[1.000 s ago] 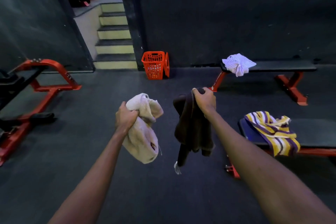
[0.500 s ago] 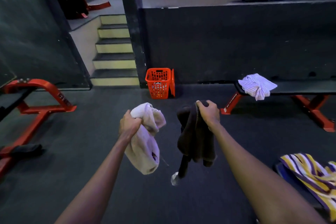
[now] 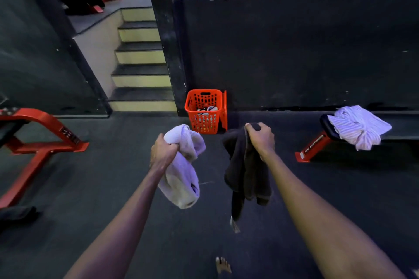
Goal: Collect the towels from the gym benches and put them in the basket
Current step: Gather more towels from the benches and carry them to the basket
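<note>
A pale cream towel (image 3: 181, 172) hangs bunched from the left hand (image 3: 163, 152), whose grip is pressed tight around its upper folds. A dark brown towel (image 3: 246, 172) dangles from the right hand (image 3: 260, 137), likewise clenched at its top. Beyond both, the orange basket (image 3: 205, 112) stands on the floor against the dark wall, with some cloth already inside. To the right, a white striped towel (image 3: 358, 125) lies draped over the end of a desk (image 3: 405, 125).

Three towels (image 3: 182, 165), one basket (image 3: 205, 111), two benches (image 3: 403, 124).
</note>
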The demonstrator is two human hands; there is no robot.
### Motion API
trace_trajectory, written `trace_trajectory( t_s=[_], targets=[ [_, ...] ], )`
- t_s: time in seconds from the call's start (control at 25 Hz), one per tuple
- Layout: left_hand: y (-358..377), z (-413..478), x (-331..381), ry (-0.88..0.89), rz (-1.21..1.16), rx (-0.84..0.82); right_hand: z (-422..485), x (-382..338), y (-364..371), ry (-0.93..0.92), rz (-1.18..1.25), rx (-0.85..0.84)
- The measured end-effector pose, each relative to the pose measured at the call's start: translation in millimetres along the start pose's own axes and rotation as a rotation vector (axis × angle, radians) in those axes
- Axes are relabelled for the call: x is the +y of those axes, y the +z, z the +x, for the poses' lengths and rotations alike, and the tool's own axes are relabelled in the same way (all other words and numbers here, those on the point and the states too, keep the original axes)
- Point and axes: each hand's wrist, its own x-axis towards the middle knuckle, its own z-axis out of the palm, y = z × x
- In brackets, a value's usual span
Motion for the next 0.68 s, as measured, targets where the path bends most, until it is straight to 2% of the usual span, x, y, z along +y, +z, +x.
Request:
trace_trajectory(
  t_s=[0.24, 0.68],
  targets=[
    [27.9, 140.7, 48.7, -0.028, -0.004, 0.034, 131.0, -55.7, 62.2, -0.018, -0.02, 0.033],
    [97.9, 436.1, 112.6, -0.037, -0.048, -0.049, 396.7, -134.5, 197.8, 0.016, -0.043, 0.078]
  ],
)
